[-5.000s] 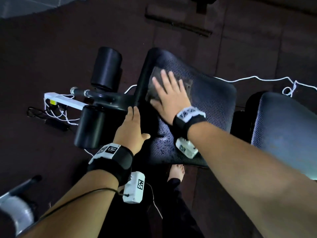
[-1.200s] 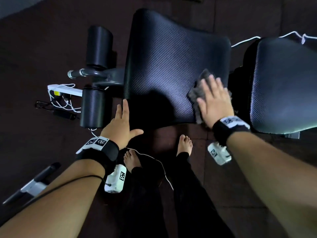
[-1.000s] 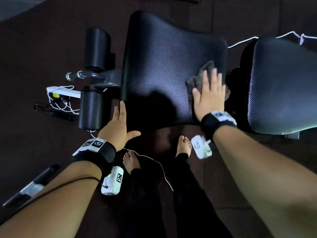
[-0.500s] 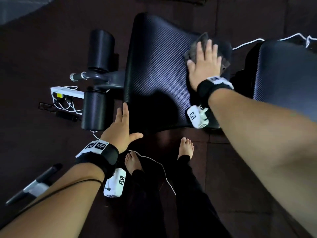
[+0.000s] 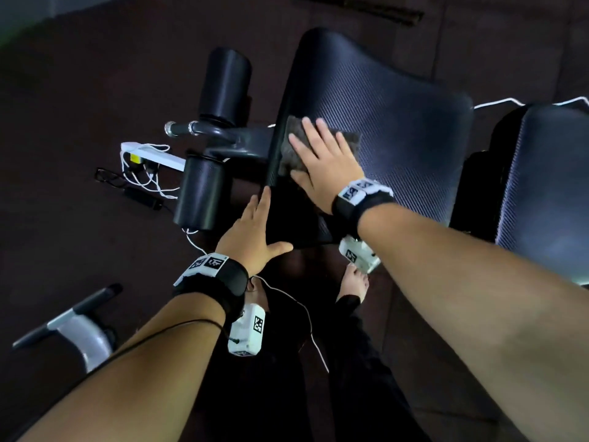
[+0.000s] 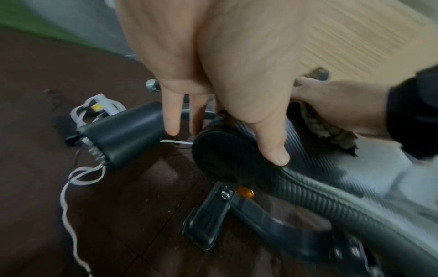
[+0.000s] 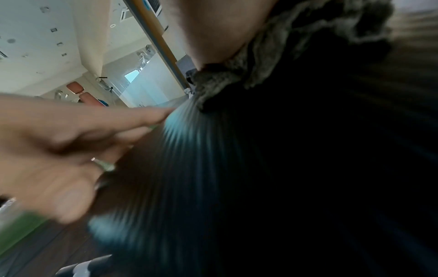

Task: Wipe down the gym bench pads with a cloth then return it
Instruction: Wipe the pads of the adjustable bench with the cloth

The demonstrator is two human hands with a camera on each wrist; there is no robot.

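Since half a second ago your right hand [image 5: 322,161] has swept the cloth [image 5: 291,149] from the far right corner of the seat pad [image 5: 398,129] across to its left edge, where it now lies pressed flat under straight, spread fingers.

Nearest you, your left hand [image 5: 251,231] rests open on the pad's near left corner, thumb along the near edge, holding nothing, only steadying. Your bare feet stand just below that edge, with a thin white cable [image 5: 306,317] trailing across the floor between them.

By my judgement you are mid-wipe on this pad. The back pad [image 5: 548,186], at right, looks untouched by the cloth now and is probably still to do, as is returning the cloth; where it belongs does not show.

Left of the seat pad stand two foam rollers [image 5: 223,84] on a metal bar, close to the cloth's edge. Beyond them a white power strip [image 5: 149,154] and tangled leads lie on the floor, well apart from your stroke.
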